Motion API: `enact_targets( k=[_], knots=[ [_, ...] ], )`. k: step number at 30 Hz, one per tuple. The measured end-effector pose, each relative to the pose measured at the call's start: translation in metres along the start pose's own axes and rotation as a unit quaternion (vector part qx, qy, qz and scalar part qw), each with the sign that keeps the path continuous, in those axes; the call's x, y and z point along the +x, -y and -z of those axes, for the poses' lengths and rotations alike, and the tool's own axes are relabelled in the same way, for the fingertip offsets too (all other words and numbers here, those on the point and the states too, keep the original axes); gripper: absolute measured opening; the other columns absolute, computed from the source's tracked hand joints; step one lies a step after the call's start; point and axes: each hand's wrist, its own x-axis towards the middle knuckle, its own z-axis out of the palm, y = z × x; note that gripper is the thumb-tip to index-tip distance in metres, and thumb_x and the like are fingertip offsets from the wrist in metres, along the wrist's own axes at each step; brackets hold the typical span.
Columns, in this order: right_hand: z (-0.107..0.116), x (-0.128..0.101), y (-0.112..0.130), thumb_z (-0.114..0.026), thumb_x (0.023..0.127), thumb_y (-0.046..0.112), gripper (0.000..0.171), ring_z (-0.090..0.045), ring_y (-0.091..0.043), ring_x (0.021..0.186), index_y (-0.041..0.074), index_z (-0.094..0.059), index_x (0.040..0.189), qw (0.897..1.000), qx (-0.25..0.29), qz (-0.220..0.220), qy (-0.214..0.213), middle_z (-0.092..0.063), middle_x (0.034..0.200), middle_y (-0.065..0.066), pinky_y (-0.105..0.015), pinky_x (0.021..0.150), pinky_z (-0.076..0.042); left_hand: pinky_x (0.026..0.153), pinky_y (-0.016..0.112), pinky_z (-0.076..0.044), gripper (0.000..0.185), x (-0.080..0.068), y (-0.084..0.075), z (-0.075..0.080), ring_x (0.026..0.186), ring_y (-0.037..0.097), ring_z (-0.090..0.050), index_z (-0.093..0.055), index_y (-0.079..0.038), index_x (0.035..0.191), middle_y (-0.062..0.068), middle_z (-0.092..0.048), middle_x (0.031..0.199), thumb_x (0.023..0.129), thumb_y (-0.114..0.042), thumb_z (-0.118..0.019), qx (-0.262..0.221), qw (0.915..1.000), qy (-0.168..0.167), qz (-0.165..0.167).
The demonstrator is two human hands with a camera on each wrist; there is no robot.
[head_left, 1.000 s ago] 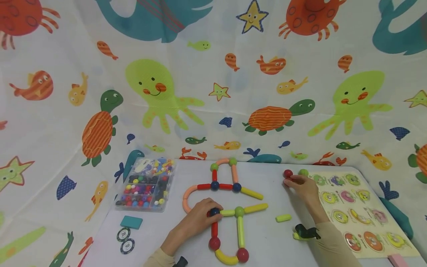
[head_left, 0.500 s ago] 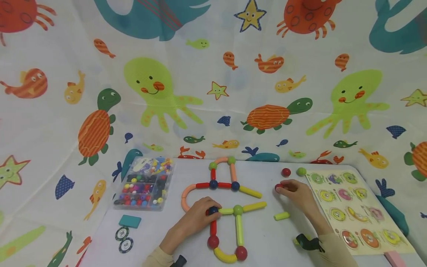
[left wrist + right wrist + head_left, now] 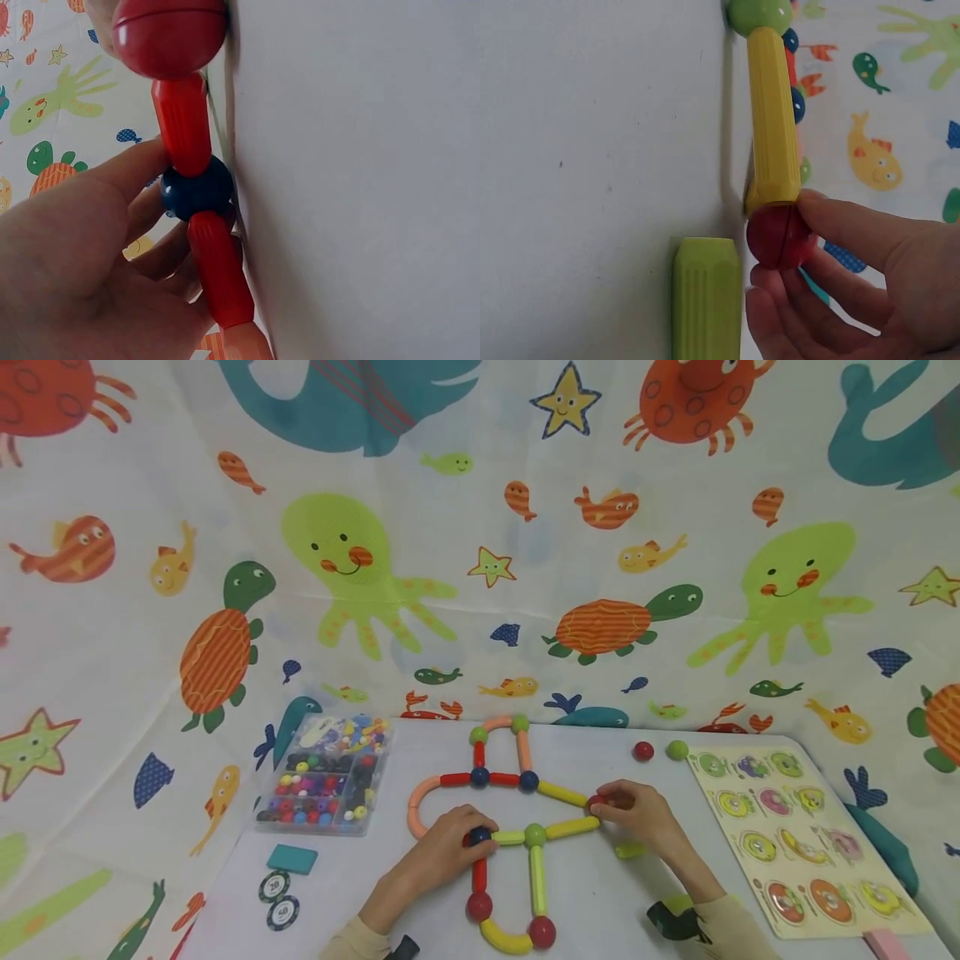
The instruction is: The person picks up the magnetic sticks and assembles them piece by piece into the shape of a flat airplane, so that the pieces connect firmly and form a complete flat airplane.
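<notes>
Red ball sits pinched in the right hand near the middle of the table, touching the ends of two yellow sticks. The left hand curls its fingers over a dark blue ball in the stick figure; a bead box lies by the left edge and a puzzle board along the right.

Left wrist view: fingers touch the dark blue ball between red sticks.

Right wrist view: fingertips pinch the red ball against a yellow stick; a green stick lies just beside.
</notes>
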Motion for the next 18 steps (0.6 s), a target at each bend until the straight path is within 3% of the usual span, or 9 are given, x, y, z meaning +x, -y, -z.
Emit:
enact_targets(
  k=[4,7,12,18],
  knots=[
    [-0.001,-0.001,-0.001,-0.080,0.088,0.031,0.036,-0.065,-0.016,0.095,0.011,-0.071,0.117,1.000,-0.001,-0.002,0.000,-0.074,0.106,-0.001,-0.033,0.087,-0.055,0.095,0.029,-0.052,0.028,0.003,-0.006,0.001,0.104,0.007,-0.059,-0.070,-0.022,0.121,-0.009,-0.065,0.111,0.098,-0.037,-0.068,0.003,1.0000,-0.002,-0.002],
    [-0.001,0.000,-0.002,-0.079,0.088,0.032,0.037,-0.065,-0.015,0.095,0.011,-0.071,0.118,1.000,-0.003,-0.001,0.000,-0.074,0.106,-0.001,-0.031,0.086,-0.056,0.095,0.030,-0.053,0.030,0.014,-0.018,0.004,0.107,0.009,-0.059,-0.070,-0.020,0.123,-0.008,-0.065,0.115,0.099,-0.037,-0.066,0.020,0.9997,-0.006,-0.008],
    [-0.001,0.000,-0.002,-0.080,0.088,0.032,0.036,-0.065,-0.015,0.095,0.011,-0.071,0.117,1.000,0.001,-0.011,0.000,-0.074,0.105,-0.001,-0.032,0.087,-0.056,0.096,0.028,-0.053,0.027,0.053,-0.046,0.006,0.110,0.011,-0.059,-0.071,-0.016,0.122,-0.005,-0.067,0.119,0.099,-0.030,-0.067,0.096,0.9942,-0.008,-0.047],
    [-0.003,-0.002,-0.003,-0.079,0.088,0.031,0.036,-0.066,-0.016,0.096,0.010,-0.071,0.117,1.000,0.013,-0.014,0.001,-0.075,0.106,-0.001,-0.038,0.091,-0.057,0.109,0.034,-0.045,0.026,0.091,-0.061,-0.005,0.126,0.017,-0.057,-0.073,-0.012,0.122,0.000,-0.068,0.129,0.102,-0.023,-0.062,0.149,0.9836,0.039,-0.094]
  ],
)
